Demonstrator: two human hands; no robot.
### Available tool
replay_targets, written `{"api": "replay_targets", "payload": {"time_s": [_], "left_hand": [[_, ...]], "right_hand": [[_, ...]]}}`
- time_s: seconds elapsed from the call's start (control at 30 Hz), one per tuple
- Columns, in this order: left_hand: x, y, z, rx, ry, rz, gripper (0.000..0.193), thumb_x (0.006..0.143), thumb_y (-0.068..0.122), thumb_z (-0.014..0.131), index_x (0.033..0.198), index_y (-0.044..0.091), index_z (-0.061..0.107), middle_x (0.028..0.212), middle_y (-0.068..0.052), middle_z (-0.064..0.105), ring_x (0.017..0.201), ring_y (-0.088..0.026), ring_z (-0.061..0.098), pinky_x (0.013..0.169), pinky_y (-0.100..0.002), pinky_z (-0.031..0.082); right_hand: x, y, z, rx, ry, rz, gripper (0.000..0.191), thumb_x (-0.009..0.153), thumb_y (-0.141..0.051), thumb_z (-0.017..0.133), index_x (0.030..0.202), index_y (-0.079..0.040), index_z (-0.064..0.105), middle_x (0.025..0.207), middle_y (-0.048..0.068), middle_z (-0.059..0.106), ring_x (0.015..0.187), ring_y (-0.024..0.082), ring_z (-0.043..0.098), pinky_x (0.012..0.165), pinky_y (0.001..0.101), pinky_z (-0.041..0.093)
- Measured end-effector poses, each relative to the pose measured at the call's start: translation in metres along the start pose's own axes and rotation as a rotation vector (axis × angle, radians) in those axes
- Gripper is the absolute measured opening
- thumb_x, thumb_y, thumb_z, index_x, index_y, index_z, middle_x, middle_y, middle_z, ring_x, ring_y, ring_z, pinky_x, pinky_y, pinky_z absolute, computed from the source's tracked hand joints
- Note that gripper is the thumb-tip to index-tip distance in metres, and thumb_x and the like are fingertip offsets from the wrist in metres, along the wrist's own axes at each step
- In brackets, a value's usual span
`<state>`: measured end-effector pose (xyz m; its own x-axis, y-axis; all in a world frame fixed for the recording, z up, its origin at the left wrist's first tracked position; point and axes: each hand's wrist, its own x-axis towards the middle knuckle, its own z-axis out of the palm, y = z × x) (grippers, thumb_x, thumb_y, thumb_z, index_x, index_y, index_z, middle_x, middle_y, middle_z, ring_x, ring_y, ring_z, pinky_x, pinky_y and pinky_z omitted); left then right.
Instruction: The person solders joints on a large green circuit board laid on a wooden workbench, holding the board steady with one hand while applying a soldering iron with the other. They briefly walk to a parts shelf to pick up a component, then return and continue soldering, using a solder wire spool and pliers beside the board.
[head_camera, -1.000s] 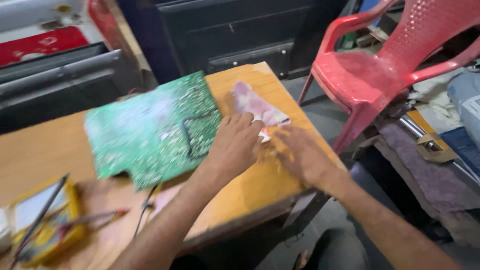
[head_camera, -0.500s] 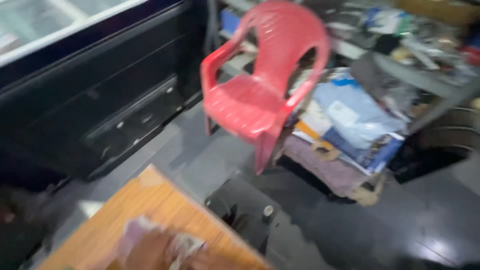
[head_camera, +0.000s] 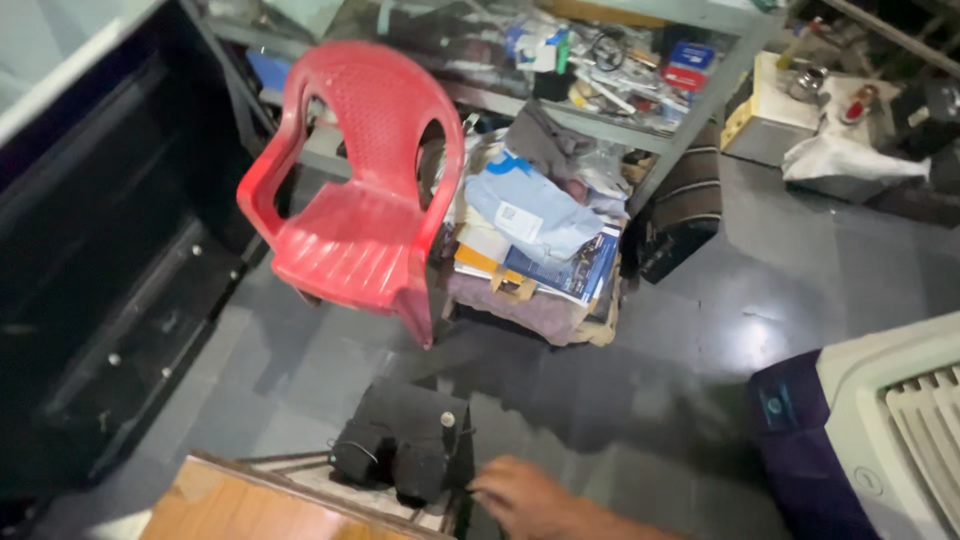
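Since half a second ago, the view has swung off the counter (head_camera: 215, 505) and one hand (head_camera: 520, 492), the right by its angle, has come down past its corner, fingers loosely spread, grip wide and holding nothing. It hovers just beside a black boxy device (head_camera: 405, 450) on the floor below the counter edge. Farther off stand a red plastic chair (head_camera: 350, 200), a stack of papers (head_camera: 545, 245) and cluttered shelving (head_camera: 600, 60).

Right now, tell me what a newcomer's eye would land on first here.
First the red plastic chair, empty on the grey floor left of centre. Beside it sits a heap of papers and cloth under cluttered metal shelves. At the bottom edge, a hand reaches beside a black device.
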<state>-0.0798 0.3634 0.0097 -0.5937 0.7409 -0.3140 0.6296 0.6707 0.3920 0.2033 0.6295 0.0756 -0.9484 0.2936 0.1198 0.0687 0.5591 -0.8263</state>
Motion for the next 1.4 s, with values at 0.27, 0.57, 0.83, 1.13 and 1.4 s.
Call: {"api": "replay_targets", "payload": {"time_s": [0.27,0.57,0.83,1.13,1.4], "left_hand": [[0.039,0.109,-0.049,-0.183,0.167,0.326,0.023,0.081,0.019,0.075,0.100,0.006,0.072,0.098,-0.018,0.072,0.095,-0.041,0.069,0.081,-0.047,0.055],[0.136,0.358,-0.132,-0.392,0.249,0.652,0.012,0.088,0.013,0.071,0.096,0.004,0.070,0.096,-0.016,0.070,0.094,-0.041,0.067,0.079,-0.047,0.053],[0.434,0.618,-0.184,-0.352,0.489,0.853,0.015,0.090,0.017,0.073,0.097,0.004,0.070,0.098,-0.015,0.070,0.095,-0.038,0.065,0.081,-0.049,0.051],[0.661,0.817,-0.207,-0.316,0.726,0.872,0.035,0.087,0.017,0.073,0.116,-0.001,0.065,0.112,-0.021,0.063,0.105,-0.043,0.059,0.088,-0.054,0.049],[0.752,0.875,-0.186,-0.083,0.532,0.682,0.024,0.083,0.019,0.075,0.104,0.007,0.072,0.107,-0.017,0.067,0.105,-0.040,0.063,0.084,-0.056,0.049]], "right_hand": [[-0.062,0.021,-0.132,-0.119,0.360,0.440,0.017,0.090,-0.017,0.069,0.102,-0.006,0.076,0.093,0.011,0.075,0.084,0.027,0.073,0.075,0.0381,0.057],[-0.020,0.061,-0.328,-0.366,0.643,0.330,0.020,0.090,-0.017,0.071,0.105,-0.003,0.075,0.103,0.015,0.075,0.088,0.029,0.074,0.076,0.0371,0.059],[0.153,0.173,-0.596,-0.766,0.759,0.071,0.030,0.088,-0.009,0.074,0.116,-0.001,0.069,0.118,0.017,0.068,0.114,0.038,0.064,0.099,0.0457,0.052],[0.302,0.288,-0.780,-0.879,0.767,-0.079,0.065,0.083,-0.013,0.079,0.142,-0.001,0.052,0.140,0.023,0.055,0.131,0.041,0.053,0.113,0.0498,0.042],[0.326,0.329,-0.813,-0.913,0.548,-0.054,0.073,0.080,-0.011,0.078,0.146,-0.005,0.048,0.130,0.019,0.062,0.125,0.036,0.057,0.113,0.0515,0.039]]}}
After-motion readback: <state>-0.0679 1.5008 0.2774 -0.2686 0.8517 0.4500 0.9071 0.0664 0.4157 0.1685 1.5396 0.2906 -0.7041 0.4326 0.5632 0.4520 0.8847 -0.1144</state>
